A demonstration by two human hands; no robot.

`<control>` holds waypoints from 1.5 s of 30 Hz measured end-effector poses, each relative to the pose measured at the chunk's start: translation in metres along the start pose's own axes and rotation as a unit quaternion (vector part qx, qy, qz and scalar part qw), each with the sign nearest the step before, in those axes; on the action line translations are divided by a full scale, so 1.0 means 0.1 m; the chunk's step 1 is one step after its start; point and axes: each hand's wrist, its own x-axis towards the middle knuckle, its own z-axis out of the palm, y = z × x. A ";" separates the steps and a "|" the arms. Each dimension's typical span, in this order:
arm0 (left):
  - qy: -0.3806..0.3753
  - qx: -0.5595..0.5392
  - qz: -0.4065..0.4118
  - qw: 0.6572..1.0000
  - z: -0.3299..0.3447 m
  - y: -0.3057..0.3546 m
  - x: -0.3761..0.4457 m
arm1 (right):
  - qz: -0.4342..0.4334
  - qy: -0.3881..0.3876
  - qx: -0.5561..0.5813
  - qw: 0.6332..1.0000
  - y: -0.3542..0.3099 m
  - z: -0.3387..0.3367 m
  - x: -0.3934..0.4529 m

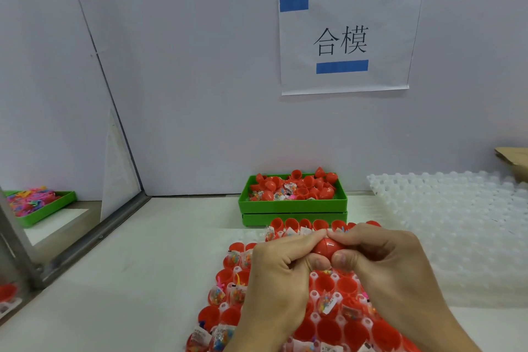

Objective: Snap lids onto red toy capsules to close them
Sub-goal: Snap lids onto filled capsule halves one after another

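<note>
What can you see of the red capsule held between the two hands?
The red capsule is a small, rounded, glossy shell that looks like plastic, with a highlight on its top and a faint seam across its middle where the two halves meet. Only its middle shows. The left hand and the right hand grip it from either side, thumbs below and fingertips above, holding it over the tray of open red cups. Whether it is fully snapped shut cannot be told.

Capsule tray [328,328] bottom-cropped, perhaps hand-hidden.

Bright, even light w/ soft shadows, wide-angle bending at edges, slightly soft focus overall.
</note>
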 end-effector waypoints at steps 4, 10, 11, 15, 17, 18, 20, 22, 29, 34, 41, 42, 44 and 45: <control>-0.003 0.029 0.013 1.000 0.02 -0.02 -0.01 | -0.009 -0.009 -0.023 1.000 0.03 0.04 -0.01; -0.005 0.023 -0.014 1.000 0.02 0.08 -0.01 | -0.021 -0.006 -0.038 0.999 0.05 0.07 -0.01; 0.001 0.025 -0.019 1.000 0.03 0.09 -0.01 | -0.020 -0.007 -0.037 0.999 0.05 0.06 0.00; 0.024 0.020 -0.035 0.999 0.04 0.09 0.01 | 0.010 -0.015 -0.003 1.000 0.03 0.03 0.01; 0.020 0.002 -0.044 0.999 0.01 0.06 0.02 | 0.034 -0.032 0.019 0.999 0.01 0.05 -0.01; 0.013 0.009 -0.036 0.999 0.00 0.06 0.03 | 0.042 -0.040 0.025 0.998 0.00 0.07 -0.02; 0.000 0.044 -0.003 0.999 -0.01 0.07 0.03 | 0.047 -0.048 0.031 0.997 -0.01 0.12 -0.04; 0.002 0.074 0.022 0.997 0.01 0.05 0.02 | 0.052 -0.047 0.034 0.997 0.00 0.15 -0.04; -0.047 -0.048 -0.070 0.995 -0.02 0.02 0.03 | 0.071 -0.054 0.095 0.992 0.03 0.11 -0.03; -0.124 -0.229 -0.159 0.952 -0.03 0.00 0.02 | 0.073 -0.067 0.143 0.985 0.07 0.08 -0.01; -0.088 -0.337 -0.177 0.921 -0.01 -0.02 0.05 | 0.056 -0.098 0.168 0.979 0.06 0.05 0.00; -0.083 -0.336 -0.176 0.921 -0.01 -0.02 0.05 | 0.056 -0.100 0.173 0.978 0.06 0.05 0.01; -0.071 -0.314 -0.170 0.931 0.00 0.01 0.04 | 0.057 -0.102 0.177 0.977 0.06 0.05 0.01; -0.066 -0.299 -0.169 0.937 0.01 0.03 0.03 | 0.058 -0.100 0.177 0.977 0.07 0.05 0.01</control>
